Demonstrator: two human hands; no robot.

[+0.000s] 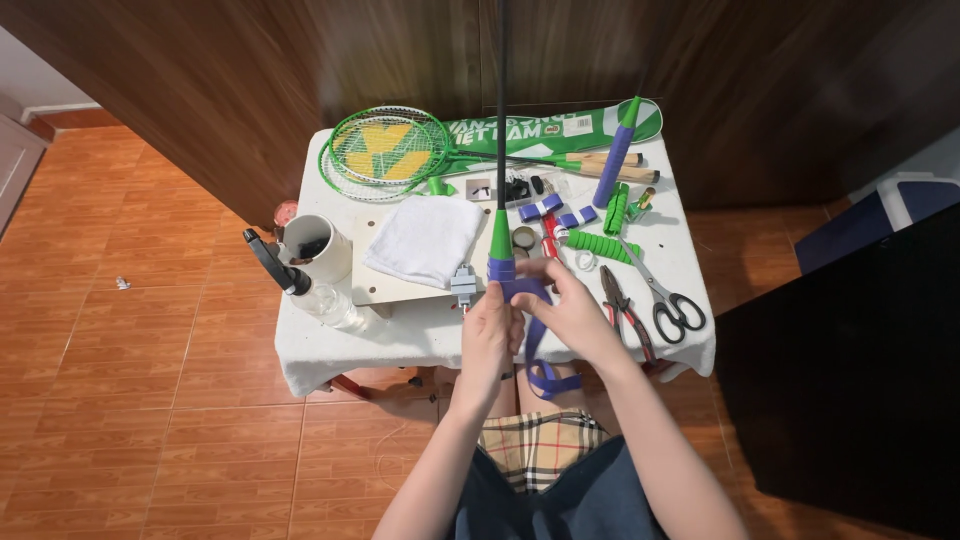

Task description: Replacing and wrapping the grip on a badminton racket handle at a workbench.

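My left hand [488, 338] is closed around the handle of a badminton racket [501, 150], whose dark shaft rises straight up out of the view. The handle top has a green cone and purple wrap [500, 265]. My right hand [570, 312] pinches a purple grip tape strip [540, 360] against the handle; the loose end hangs down in a loop toward my lap. Both hands are over the front edge of a small table with a white cloth [330, 350].
On the table lie green rackets [390, 150], a green racket cover [560, 128], a purple-gripped handle [613, 165], a folded white towel [425, 240], a white mug [318, 248], a spray bottle [300, 285], green grips [600, 245], pliers [622, 305] and scissors [672, 308].
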